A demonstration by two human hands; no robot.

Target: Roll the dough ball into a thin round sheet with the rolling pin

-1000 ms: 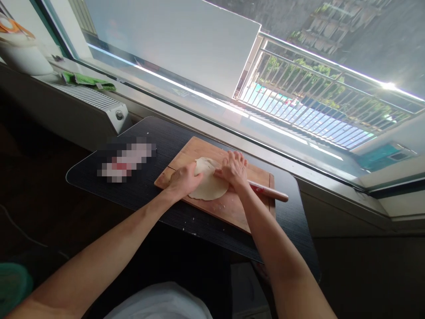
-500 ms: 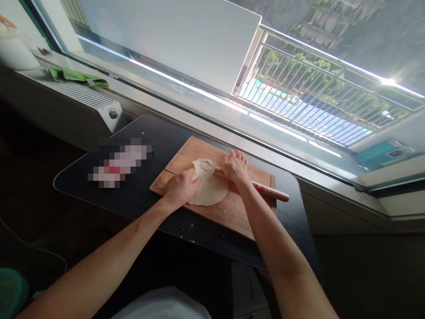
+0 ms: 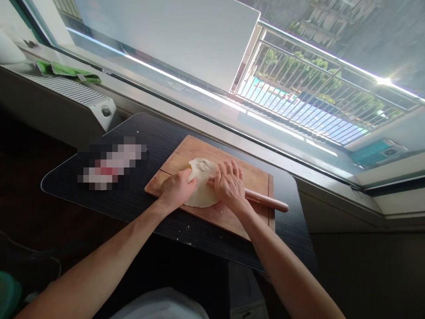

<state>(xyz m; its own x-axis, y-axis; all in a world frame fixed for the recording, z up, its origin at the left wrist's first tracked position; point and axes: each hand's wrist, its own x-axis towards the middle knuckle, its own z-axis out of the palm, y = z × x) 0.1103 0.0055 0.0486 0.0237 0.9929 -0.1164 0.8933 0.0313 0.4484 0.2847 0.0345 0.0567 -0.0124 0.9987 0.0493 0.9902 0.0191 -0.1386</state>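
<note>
A flat, pale round of dough with an uneven edge lies on the wooden cutting board. My left hand is closed on the dough's left edge, which is pinched between thumb and fingers. Across the dough's right side runs a wooden rolling pin, its far end reaching past the board's right edge. On top of the pin my right hand presses with its palm, fingers stretched forward. That hand hides the pin's middle; the pin's other tip shows at the dough.
The black table bears a blurred-out pinkish item left of the board. Small crumbs dot its front edge. Behind it stand a window sill and a radiator with a green cloth on top. A metal railing shows outside the window.
My right hand has moved toward me along with the rolling pin, which has rolled nearer. The left hand keeps its hold on the dough's edge. The whole view has shifted slightly.
</note>
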